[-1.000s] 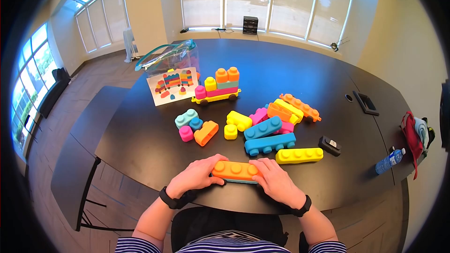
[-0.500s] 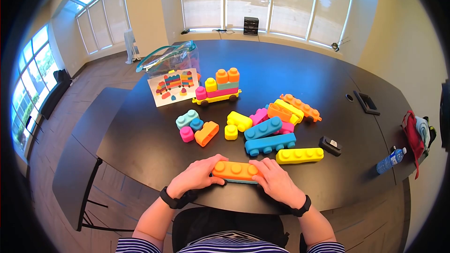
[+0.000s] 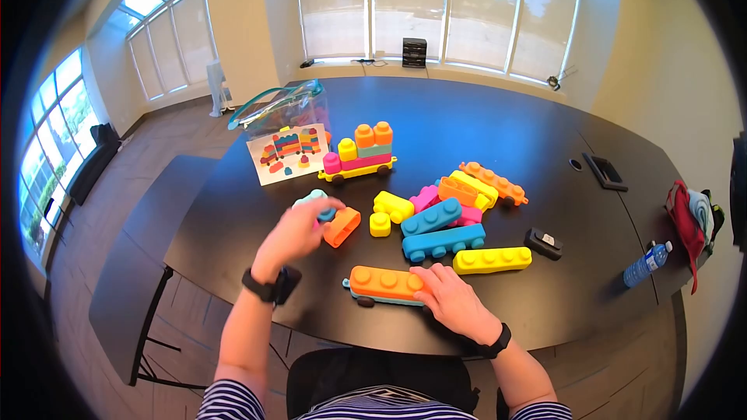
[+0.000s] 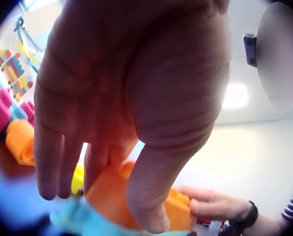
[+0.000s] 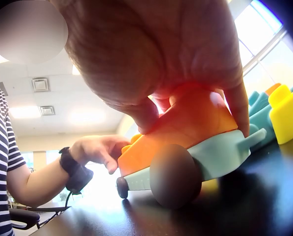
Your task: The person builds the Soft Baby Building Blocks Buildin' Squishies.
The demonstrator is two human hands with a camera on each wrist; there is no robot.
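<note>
Left hand (image 3: 294,232) outstretched, loose-fingered, over small blocks (image 3: 341,228); right hand (image 3: 454,301) around the long orange block (image 3: 383,281).

Orange block (image 3: 377,278): right end hidden under right hand's fingers (image 3: 434,280).

Daylight from the windows (image 3: 408,8) lays bluish glare on the tabletop (image 3: 467,113), and the head view's edges bow.

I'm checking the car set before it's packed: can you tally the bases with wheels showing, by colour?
Yellow wheeled base: 1, under the built stack
Orange wheeled base: 1, behind the pile
Pale blue wheeled base: 1, under the orange block in the right hand
Total: 3
</note>
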